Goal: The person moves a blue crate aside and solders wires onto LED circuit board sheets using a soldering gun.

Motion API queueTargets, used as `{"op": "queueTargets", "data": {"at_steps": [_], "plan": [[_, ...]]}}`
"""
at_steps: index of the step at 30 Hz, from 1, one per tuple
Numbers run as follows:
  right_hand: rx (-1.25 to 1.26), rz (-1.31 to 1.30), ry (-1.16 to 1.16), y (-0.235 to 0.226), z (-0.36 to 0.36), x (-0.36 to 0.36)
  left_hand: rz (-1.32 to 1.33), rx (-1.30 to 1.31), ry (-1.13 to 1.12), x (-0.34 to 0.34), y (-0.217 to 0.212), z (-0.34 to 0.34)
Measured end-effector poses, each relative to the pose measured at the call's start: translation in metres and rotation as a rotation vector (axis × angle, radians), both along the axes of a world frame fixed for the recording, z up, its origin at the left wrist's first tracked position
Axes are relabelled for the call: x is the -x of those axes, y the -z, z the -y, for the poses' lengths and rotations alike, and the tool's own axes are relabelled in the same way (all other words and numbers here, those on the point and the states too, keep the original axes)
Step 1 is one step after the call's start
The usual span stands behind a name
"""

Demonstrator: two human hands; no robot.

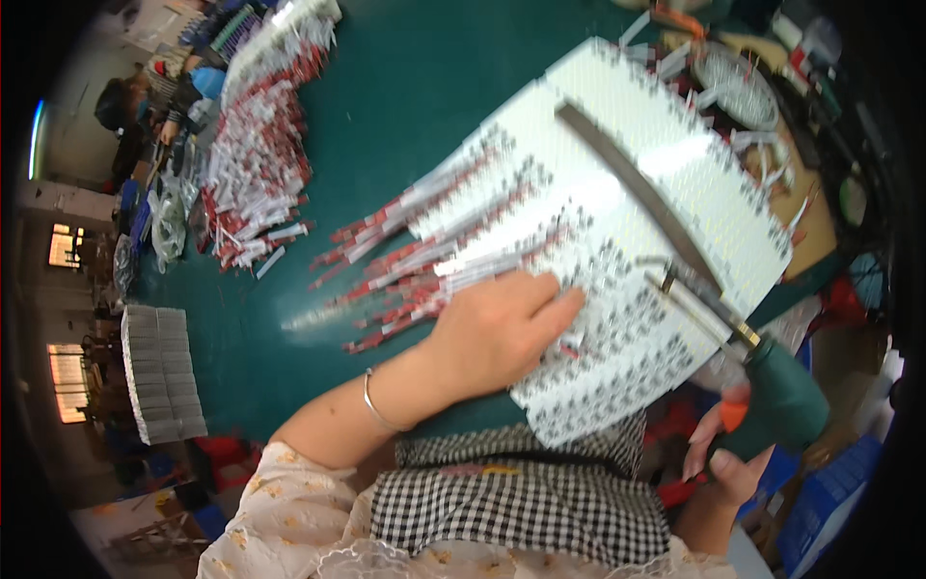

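My left hand [506,328], a bangle on its wrist, is closed with fingertips pressed together low over a white panel [666,145] covered in rows of small dark marks. A small red-and-white piece [569,351] shows just below the fingers; whatever they pinch is hidden. Narrow white strips with red ends [415,270] lie in rows across the panel's left side. At the lower right my right hand [719,463] is around the green handle of what looks like a soldering iron [699,309], its metal end over the panel. A curved dark bar [637,183] lies across the panel.
A big heap of red-and-white strips [260,164] covers the far left of the green table [415,77]. Beyond the panel's right edge stands a round metal dish [735,85] among loose bits. A block of white stacked pieces [164,374] sits at the left edge. A checked cloth [521,507] covers my lap.
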State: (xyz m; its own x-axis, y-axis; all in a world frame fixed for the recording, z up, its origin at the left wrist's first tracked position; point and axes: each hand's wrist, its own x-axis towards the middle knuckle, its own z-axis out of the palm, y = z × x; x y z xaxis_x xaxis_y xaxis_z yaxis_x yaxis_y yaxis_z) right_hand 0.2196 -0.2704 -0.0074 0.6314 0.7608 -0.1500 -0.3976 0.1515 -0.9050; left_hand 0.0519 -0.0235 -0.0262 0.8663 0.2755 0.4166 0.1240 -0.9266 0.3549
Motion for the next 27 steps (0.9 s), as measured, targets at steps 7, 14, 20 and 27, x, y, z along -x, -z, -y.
{"op": "queueTargets", "data": {"at_steps": [7, 14, 20, 27], "plan": [[-0.149, -0.004, -0.107, -0.003, -0.008, -0.01, 0.161, 0.17, 0.03, 0.005, -0.011, -0.004], [-0.153, 0.059, -0.18, -0.016, -0.006, -0.012, 0.263, 0.21, -0.184, 0.01, -0.024, -0.009], [-0.174, 0.058, -0.196, -0.016, -0.011, -0.009, 0.24, 0.353, -0.101, 0.005, -0.038, -0.012], [-0.083, 0.043, -0.124, -0.01, -0.011, -0.008, -0.004, 0.127, -0.148, -0.007, -0.025, -0.006]]}}
